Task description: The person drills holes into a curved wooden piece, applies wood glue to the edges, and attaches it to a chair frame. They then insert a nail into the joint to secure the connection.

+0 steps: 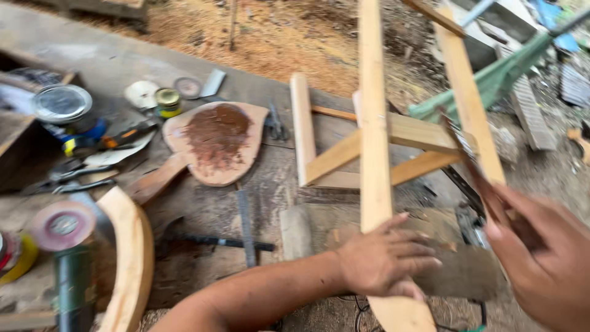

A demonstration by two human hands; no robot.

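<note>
Right now the left hand (386, 258) lies flat, fingers spread, on a pale slat (375, 154) of the wooden frame (393, 157) standing on the bench (203, 203). Right of the slat, the right hand (541, 255) is closed around a thin rasp (470, 157), blurred, set against another slat (470, 101). Left of the frame lies a heart-shaped board (215, 141).

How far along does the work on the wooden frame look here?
Done: the wooden frame is already joined, its slats and cross braces holding together. In hand: the left hand presses down on the long slat, while the right hand holds a thin dark tool against the right rail; blur hides its kind. Left: the curved wooden piece lies untouched.
</note>
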